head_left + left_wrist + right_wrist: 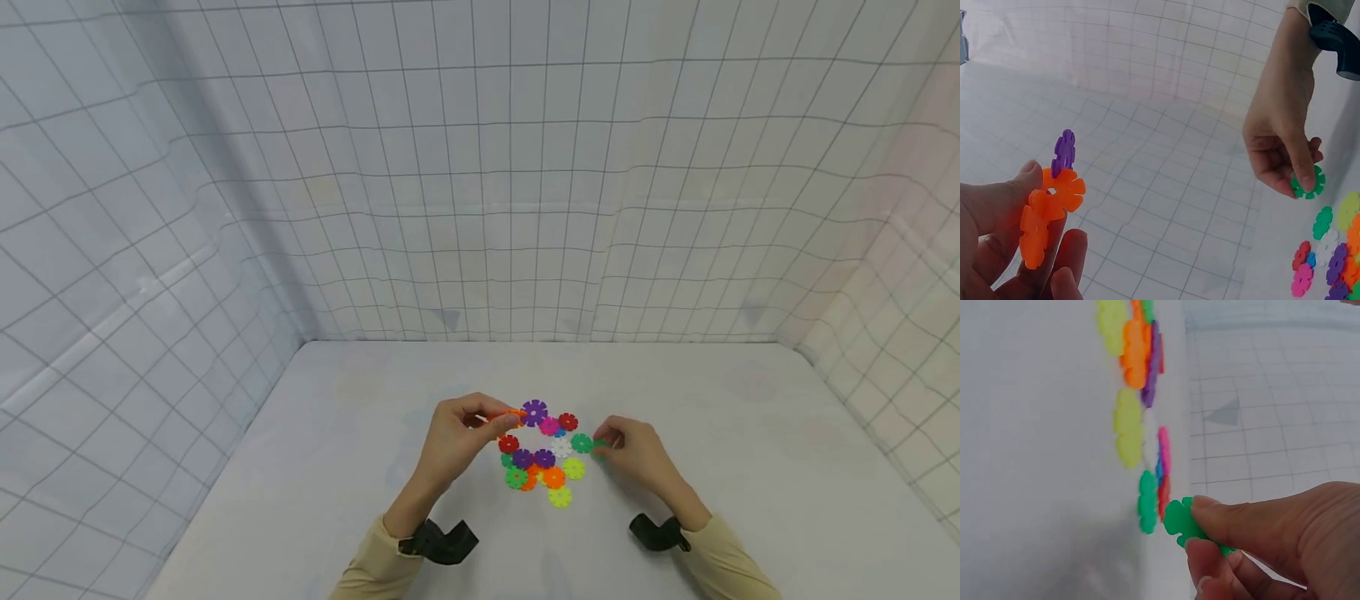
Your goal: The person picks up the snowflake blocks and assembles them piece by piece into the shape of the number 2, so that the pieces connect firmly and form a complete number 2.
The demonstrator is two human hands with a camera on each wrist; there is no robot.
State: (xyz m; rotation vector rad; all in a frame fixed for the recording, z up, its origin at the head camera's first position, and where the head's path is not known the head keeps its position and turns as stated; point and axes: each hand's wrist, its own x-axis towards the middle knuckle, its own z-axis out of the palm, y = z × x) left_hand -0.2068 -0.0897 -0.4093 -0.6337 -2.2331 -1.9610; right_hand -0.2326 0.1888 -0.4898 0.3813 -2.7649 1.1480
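Note:
Between its thumb and fingers, my left hand (459, 437) holds joined orange notched flower discs (1066, 192), with a purple disc (1064, 152) slotted onto their far end. This small chain is raised over the white table, left of the loose discs. To the right, my right hand (636, 454) pinches a green disc (1180, 520) by its edge between thumb and forefinger. Another green disc (582, 443) lies on the table just left of the right fingertips. The fingers cover part of each held piece.
Loose discs lie grouped between the hands: a red disc (508, 444), a white disc (561, 447), a yellow disc (559, 497), and several purple, orange, pink and green ones. Some overlap. Grid-patterned white sheeting (525, 208) surrounds the table (337, 467) at the back and sides.

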